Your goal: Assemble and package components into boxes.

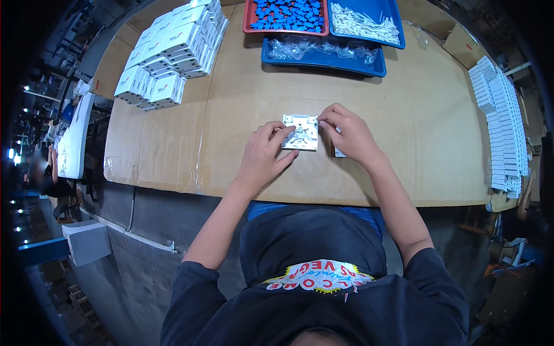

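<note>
A white square plastic housing (309, 140), with small fittings on its upper face, lies flat on the cardboard-topped table in front of me. My left hand (264, 151) grips it from the left: the thumb presses near the lower edge while the fingers reach over the left side. At the upper right corner, my right hand (350, 135) has its thumb and forefinger pinched together. Whatever sits between those fingertips is too small to make out. Partly hidden under the right palm is another white piece (339, 153), with a dark side.
White boxed units (167, 57) are stacked at the far left. Far centre stand a red tray (248, 23) of blue parts, a blue tray (395, 11) of white parts and another blue tray (323, 64) holding clear bags. White units (501, 124) line the right edge.
</note>
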Tool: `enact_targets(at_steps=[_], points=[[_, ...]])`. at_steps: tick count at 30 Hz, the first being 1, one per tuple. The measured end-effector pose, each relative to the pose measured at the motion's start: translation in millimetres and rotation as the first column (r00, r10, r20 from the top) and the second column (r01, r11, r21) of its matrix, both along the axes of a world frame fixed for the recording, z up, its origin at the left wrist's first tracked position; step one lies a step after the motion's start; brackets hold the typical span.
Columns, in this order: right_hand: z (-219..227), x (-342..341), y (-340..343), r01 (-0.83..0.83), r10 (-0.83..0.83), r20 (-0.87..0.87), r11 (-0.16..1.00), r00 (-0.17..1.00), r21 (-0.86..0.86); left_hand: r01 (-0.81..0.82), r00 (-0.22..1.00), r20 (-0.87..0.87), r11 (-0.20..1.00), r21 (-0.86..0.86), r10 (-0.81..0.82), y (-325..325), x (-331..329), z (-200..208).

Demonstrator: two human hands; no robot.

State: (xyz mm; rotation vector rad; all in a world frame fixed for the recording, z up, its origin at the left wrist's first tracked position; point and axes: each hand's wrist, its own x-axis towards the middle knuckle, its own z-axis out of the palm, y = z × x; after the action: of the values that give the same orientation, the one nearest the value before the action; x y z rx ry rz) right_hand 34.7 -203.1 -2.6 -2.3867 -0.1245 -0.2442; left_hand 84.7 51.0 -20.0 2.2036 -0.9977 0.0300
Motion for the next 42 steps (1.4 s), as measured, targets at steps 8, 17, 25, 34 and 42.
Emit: enact_targets(at_steps=[8,17,25,34,42], points=[[21,39,-30,0.134,-0.082,-0.167,0.933,0.983,0.333,-0.039,0.999,0.029,0.999,-0.01,0.039,-7,6,-20],[32,199,-84,0.059,-0.097,0.164,0.973,0.982,0.224,-0.216,0.976,-0.011,0.976,-0.018,0.216,-13,-15,-24],[64,356,-69,0.248,-0.158,0.348,0.941,0.924,-0.232,-0.199,0.979,-0.027,0.978,0.066,0.201,-12,-12,-21],[47,446,-58,0.327,-0.109,0.416,0.802,0.903,-0.499,-0.211,0.975,-0.058,0.975,0.065,0.214,-16,-8,-18],[53,409,-73,0.141,0.055,0.574,0.947,0.817,-0.29,-0.209,0.976,-0.055,0.977,0.039,0.211,-14,-7,-15]])
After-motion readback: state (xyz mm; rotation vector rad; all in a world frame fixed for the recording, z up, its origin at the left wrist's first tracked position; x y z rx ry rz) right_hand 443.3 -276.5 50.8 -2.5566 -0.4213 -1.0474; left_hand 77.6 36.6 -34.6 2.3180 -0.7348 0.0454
